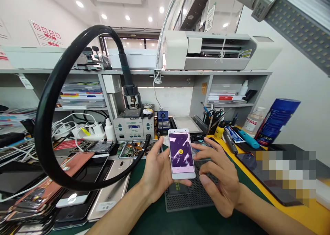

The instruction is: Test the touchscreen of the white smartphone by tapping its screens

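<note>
A white smartphone [181,156] rests upright in my left hand [157,169], its lit screen purple with a yellow round symbol in the middle. The left fingers wrap behind the phone and the tips of some show past its lower right edge. My right hand [219,176] is just right of the phone, fingers apart and partly bent, with nothing in it. Its fingertips come close to the phone's right edge; whether they touch cannot be made out. Below both hands lies a dark perforated mat [190,202] with a dark flat item [177,189] on it.
Stacked phones and parts [77,193] cover the left, under a thick black hose [42,125]. A grey rework station [134,129] and a tray of circuit boards [134,149] stand behind. To the right are a tool holder [213,119], a bottle [254,119] and a dark tablet-like panel [265,180].
</note>
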Tool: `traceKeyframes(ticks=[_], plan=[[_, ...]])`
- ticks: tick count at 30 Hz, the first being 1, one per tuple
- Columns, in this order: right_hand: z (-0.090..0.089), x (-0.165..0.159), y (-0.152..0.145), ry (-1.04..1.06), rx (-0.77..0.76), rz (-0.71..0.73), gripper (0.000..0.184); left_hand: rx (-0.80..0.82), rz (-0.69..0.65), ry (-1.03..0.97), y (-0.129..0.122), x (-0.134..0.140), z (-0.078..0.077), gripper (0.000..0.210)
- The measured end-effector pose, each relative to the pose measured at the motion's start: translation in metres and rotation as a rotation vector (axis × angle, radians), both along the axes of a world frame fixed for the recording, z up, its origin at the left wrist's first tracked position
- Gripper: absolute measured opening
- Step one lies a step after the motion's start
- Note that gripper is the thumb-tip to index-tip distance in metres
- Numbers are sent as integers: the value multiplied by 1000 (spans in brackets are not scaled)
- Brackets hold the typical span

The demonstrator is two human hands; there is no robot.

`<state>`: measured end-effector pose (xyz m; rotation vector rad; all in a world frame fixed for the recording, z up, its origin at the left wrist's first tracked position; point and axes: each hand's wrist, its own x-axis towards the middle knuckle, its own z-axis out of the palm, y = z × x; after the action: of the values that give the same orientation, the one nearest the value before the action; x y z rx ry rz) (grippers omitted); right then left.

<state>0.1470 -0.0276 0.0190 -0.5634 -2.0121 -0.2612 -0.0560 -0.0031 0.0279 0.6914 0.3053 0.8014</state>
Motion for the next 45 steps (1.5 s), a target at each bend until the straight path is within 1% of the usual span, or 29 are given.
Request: traceKeyframes(ticks=[7, 12, 15, 21, 28, 32, 35, 39, 42, 45], plan=[[5, -2, -3, 1, 13, 15, 9, 21, -16, -7, -1, 0, -2, 70], [10, -5, -7, -39, 13, 40, 9, -17, 14, -15, -1, 2, -4, 66], [7, -7, -11, -45, 14, 77, 10, -35, 16, -29, -2, 2, -4, 65], [-6, -11, -14, -10, -13, 109, 9, -51, 57, -14, -3, 2, 2, 64], [0, -12, -10, -84, 17, 113, 7, -49, 55, -15, -3, 2, 2, 66], [-1, -10, -10, -26, -13, 94, 8, -41, 79, 0, -3, 3, 2, 66], [-2, -7, -6, 1, 6, 91, 8, -25, 97, 46, -1, 3, 1, 66], [-2, -3, 2, -6, -2, 12, 10, 0, 121, 124, 4, 2, -3, 66], [-4, 1, 11, -14, -26, -45, 10, -9, 142, 147, 9, 1, -8, 67], [-9, 4, 17, -40, -71, -62, 11, -22, 146, 154, 11, 0, -10, 68]])
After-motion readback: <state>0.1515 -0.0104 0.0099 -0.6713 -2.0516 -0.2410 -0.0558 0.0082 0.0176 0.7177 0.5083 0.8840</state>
